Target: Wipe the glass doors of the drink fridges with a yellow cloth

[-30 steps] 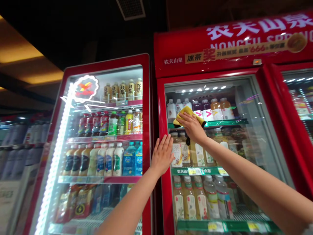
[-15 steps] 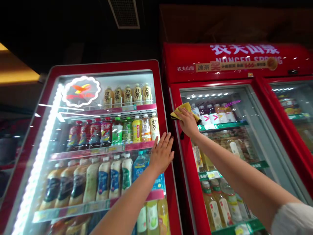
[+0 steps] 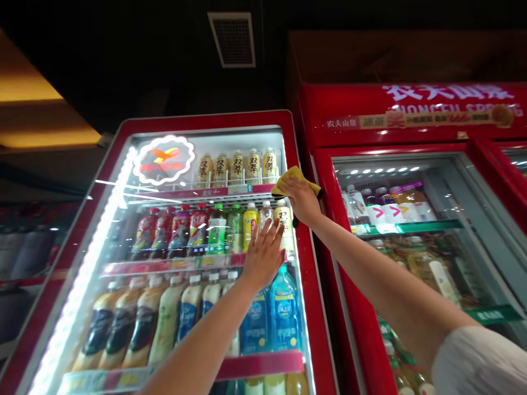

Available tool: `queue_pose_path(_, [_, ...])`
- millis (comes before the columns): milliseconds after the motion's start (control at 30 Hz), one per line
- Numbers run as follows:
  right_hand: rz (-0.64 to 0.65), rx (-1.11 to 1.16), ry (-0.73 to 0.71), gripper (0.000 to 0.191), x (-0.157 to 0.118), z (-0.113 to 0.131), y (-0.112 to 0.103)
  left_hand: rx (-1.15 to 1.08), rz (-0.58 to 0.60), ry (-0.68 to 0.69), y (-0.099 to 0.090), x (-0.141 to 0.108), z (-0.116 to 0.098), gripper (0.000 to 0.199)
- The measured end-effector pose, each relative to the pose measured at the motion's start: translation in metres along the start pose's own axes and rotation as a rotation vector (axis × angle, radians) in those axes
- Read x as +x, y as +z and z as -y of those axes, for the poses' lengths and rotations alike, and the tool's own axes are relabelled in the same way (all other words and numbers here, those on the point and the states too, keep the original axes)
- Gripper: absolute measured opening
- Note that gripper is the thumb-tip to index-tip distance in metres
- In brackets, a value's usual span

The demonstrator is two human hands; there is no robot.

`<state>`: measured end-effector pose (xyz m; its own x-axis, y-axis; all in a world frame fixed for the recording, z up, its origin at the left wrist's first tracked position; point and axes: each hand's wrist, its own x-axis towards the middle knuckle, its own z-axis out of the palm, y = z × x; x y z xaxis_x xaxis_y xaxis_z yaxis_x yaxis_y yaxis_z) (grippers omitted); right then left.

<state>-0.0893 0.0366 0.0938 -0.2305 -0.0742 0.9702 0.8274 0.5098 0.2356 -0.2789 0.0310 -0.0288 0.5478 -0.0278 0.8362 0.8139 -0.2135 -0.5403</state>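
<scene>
My right hand point(image 3: 302, 198) presses a yellow cloth point(image 3: 293, 176) with a dark edge onto the red door frame point(image 3: 293, 144) of the left drinks fridge, near its upper right side. The cloth laps over the edge of the glass. Lower and a little to the left, my left hand point(image 3: 264, 257) has its fingers spread and holds nothing. It lies over the glass door, in front of a row of bottles; whether the palm touches cannot be made out. Behind the glass are red-capped bottles point(image 3: 180, 230) and blue bottles point(image 3: 284, 310).
A second red fridge point(image 3: 329, 170) with a lettered header point(image 3: 415, 109) stands close on the right, beyond a narrow dark gap. A lit round logo point(image 3: 163, 160) shows on the left fridge's glass. A vent point(image 3: 233, 39) is set in the dark ceiling.
My right hand has moved the cloth left, from the right fridge's frame to the left fridge's. My left hand has shifted from the door frame onto the glass area. The view has turned rightward-to-left.
</scene>
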Motion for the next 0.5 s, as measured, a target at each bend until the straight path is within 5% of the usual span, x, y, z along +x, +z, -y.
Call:
queue_pose_path(233, [-0.006,-0.121,0.042,0.051,0.029,-0.011,0.03,0.032,-0.069,-0.051,0.016,0.008,0.058,0.061])
queue_pose_path(500, [-0.053,-0.165,-0.053,0.051,0.017,-0.019,0.026,-0.023,-0.098,-0.024,0.022,0.03,0.088,0.058])
